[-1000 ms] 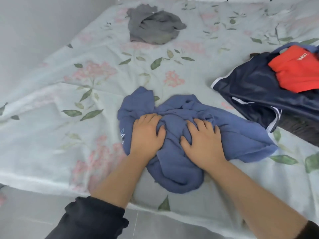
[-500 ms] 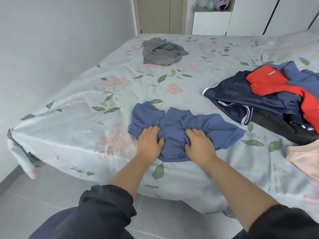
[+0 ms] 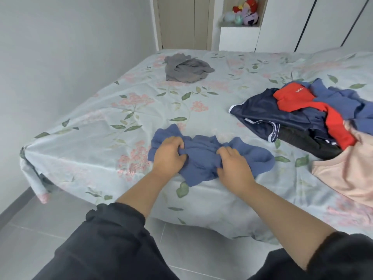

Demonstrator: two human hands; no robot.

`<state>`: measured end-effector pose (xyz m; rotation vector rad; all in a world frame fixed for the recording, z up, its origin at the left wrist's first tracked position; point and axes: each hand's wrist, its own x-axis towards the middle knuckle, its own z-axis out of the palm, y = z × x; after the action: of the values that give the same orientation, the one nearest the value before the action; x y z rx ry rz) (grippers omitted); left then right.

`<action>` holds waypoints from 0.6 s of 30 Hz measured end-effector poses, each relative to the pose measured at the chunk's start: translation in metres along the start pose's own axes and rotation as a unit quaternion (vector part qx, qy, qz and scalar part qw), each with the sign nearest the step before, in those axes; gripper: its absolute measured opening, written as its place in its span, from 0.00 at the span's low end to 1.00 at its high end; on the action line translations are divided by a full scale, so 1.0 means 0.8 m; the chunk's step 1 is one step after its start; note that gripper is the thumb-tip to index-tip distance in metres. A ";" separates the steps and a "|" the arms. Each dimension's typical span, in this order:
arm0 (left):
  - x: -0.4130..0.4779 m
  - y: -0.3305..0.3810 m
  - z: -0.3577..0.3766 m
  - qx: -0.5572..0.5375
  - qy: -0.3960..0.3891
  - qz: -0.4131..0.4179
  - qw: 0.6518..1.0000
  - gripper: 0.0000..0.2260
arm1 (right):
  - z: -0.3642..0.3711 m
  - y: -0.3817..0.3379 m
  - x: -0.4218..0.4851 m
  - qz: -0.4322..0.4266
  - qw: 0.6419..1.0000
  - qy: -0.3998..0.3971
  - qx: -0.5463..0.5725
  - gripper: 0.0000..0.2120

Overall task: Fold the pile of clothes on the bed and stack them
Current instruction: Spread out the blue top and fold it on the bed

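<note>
I judged the chief risk to be the blue garment [image 3: 203,156] itself; it lay crumpled near the front edge of the bed [image 3: 101,138], and a tug towards me could drag it over onto the floor; gripped at bunched cloth and not at a hem or seam, it might also come up twisted and fold crooked; the pile of clothes [image 3: 302,118] sat well apart to the right and a grey garment [image 3: 186,69] lay far back, so neither seemed likely to snag. Both forearms reached forward, palms down; the left hand [image 3: 168,153] had fingers and thumb clenched round a gather of blue cloth; the right hand [image 3: 234,164] grasped another gather just beside it.
</note>
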<state>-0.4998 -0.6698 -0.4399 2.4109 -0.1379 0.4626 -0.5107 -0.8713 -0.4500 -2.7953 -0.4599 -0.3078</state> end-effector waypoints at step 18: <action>-0.002 -0.048 0.057 0.166 -0.193 -0.032 0.967 0.39 | 0.044 0.034 0.055 0.060 0.985 -0.133 0.094 0.16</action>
<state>-0.4796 -0.6690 -0.4960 2.8034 -0.1615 -0.0250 -0.4551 -0.8729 -0.4786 -2.6720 -0.3542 0.1309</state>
